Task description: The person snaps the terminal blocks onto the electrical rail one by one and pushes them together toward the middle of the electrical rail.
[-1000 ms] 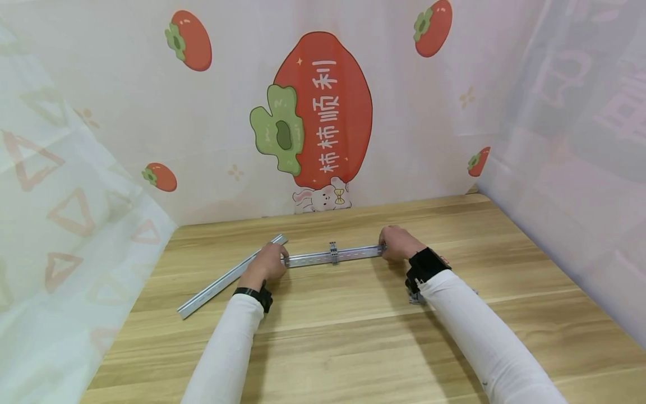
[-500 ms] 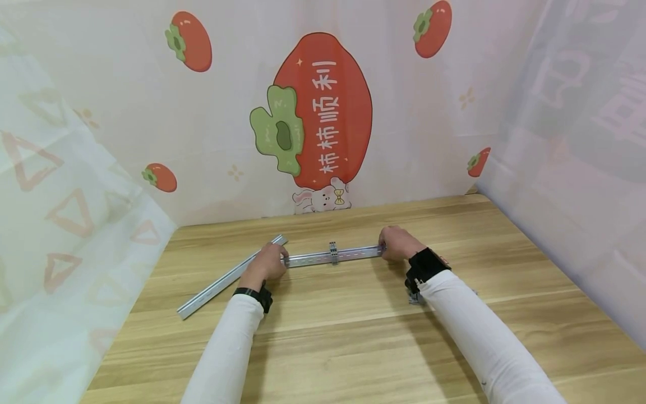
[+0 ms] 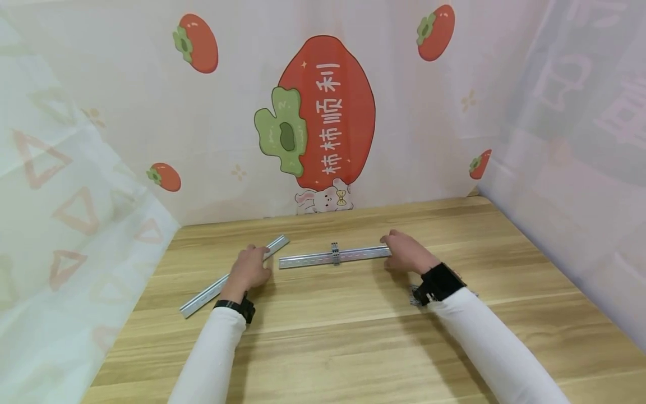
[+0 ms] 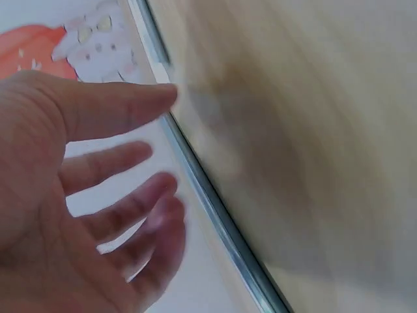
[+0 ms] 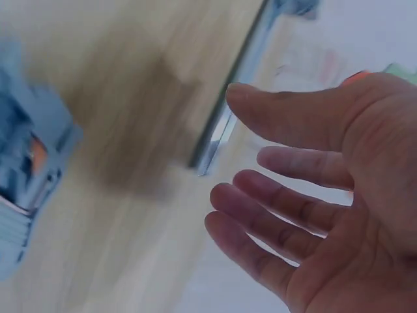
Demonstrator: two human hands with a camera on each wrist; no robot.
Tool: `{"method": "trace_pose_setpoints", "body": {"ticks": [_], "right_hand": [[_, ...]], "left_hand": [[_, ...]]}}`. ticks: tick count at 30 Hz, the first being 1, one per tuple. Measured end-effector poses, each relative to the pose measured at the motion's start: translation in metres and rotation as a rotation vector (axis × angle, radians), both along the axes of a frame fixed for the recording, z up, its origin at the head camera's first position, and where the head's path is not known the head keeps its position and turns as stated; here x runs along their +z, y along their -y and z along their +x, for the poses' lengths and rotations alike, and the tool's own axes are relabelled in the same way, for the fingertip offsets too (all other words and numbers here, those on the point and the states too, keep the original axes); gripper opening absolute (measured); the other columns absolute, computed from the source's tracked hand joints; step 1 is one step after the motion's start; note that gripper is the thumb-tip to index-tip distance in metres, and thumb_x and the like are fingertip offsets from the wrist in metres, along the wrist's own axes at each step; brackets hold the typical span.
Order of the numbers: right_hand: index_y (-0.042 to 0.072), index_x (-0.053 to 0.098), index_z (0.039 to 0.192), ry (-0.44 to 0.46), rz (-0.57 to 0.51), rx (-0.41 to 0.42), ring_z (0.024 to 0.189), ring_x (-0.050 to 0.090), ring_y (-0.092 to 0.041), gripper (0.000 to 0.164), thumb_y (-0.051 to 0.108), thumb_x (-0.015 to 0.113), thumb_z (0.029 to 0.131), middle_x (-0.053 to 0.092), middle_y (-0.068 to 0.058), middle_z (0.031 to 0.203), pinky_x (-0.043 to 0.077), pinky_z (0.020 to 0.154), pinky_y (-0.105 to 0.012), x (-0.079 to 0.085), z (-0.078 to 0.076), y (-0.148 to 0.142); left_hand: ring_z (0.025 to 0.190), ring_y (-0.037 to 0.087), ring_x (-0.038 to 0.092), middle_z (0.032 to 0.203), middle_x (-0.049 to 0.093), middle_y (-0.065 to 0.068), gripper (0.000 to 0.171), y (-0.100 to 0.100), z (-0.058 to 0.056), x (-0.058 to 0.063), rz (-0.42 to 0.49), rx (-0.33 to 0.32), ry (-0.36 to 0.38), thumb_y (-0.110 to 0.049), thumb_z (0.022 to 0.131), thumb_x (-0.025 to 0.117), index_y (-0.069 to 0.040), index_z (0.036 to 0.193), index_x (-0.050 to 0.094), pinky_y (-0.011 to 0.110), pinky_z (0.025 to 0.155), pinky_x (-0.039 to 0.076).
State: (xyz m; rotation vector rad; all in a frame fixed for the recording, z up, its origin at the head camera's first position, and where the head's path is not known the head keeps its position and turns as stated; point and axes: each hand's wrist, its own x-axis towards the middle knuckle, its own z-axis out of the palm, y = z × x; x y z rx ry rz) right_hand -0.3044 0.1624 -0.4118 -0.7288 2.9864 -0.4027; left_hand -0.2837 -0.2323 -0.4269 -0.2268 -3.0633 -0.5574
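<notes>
Wood table (image 3: 328, 348) runs out of frame at the bottom. Diagonal rail (image 3: 202, 298): middle's blocked by the left hand (image 3: 249, 270). Middle rail (image 3: 305, 260) lies between the hands, right end hidden behind the right hand (image 3: 407, 252) from the head cam. Both hands are loosely spread, pinching nothing; can't tell if they're touching metal. Grey parts (image 5: 32, 163) are blurry and cut off. Tiny grey block (image 3: 335, 254) sits on the middle rail.

- Left rail (image 3: 204, 297) and right rail (image 3: 309, 260): smooth, shiny metal with bright edges.
- Block (image 3: 335, 253) on the right rail: plastic-looking.
- Parts (image 5: 39, 143): plastic-looking, their finish blurred.
- Table (image 3: 333, 342): smooth wood-grain top, faintly satiny.
- Backdrop (image 3: 237, 129): printed, cloth-like, matt, lightly creased.
- Sleeves (image 3: 208, 353): soft, matt cloth.
- Wristbands (image 3: 440, 280): mostly matt.
</notes>
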Motion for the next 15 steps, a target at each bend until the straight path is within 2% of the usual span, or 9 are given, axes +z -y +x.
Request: {"method": "trace_pose_setpoints", "body": {"ticks": [4,7,11,15], "right_hand": [[-0.007,0.060,0.132,-0.028,-0.020,0.043,0.102,0.063,-0.033,0.050,0.010,0.076,0.088,0.061,-0.022,0.119,0.052,0.090,-0.047,0.010,0.030,0.004],[-0.005,0.062,0.131,-0.009,-0.025,0.077,0.105,0.063,-0.034,0.047,0.015,0.076,0.090,0.062,-0.020,0.121,0.051,0.091,-0.048,0.017,0.050,0.008],[-0.003,0.063,0.130,0.048,-0.026,0.095,0.109,0.062,-0.033,0.045,0.019,0.075,0.092,0.062,-0.018,0.124,0.049,0.092,-0.048,0.021,0.069,0.014],[-0.001,0.065,0.128,0.062,-0.028,0.098,0.110,0.061,-0.031,0.044,0.021,0.076,0.092,0.063,-0.014,0.123,0.048,0.093,-0.048,0.023,0.081,0.017]], "left_hand": [[0.128,0.055,0.035,0.141,0.042,0.034,0.066,0.022,0.007,-0.001,-0.028,0.066,0.007,-0.026,0.093,0.070,0.006,0.146,0.047,0.069,0.100,0.032],[0.129,0.057,0.033,0.142,0.039,0.036,0.069,0.034,0.010,0.000,-0.041,0.078,0.037,-0.031,0.095,0.070,0.008,0.146,0.045,0.070,0.100,0.031],[0.117,0.051,0.043,0.132,0.047,0.034,0.058,0.043,0.012,0.000,-0.028,0.077,0.080,-0.028,0.096,0.069,0.011,0.136,0.054,0.064,0.090,0.040],[0.099,0.041,0.049,0.115,0.054,0.027,0.033,0.046,0.012,0.000,-0.005,0.087,0.083,-0.020,0.097,0.068,0.007,0.116,0.067,0.053,0.078,0.046]]}}
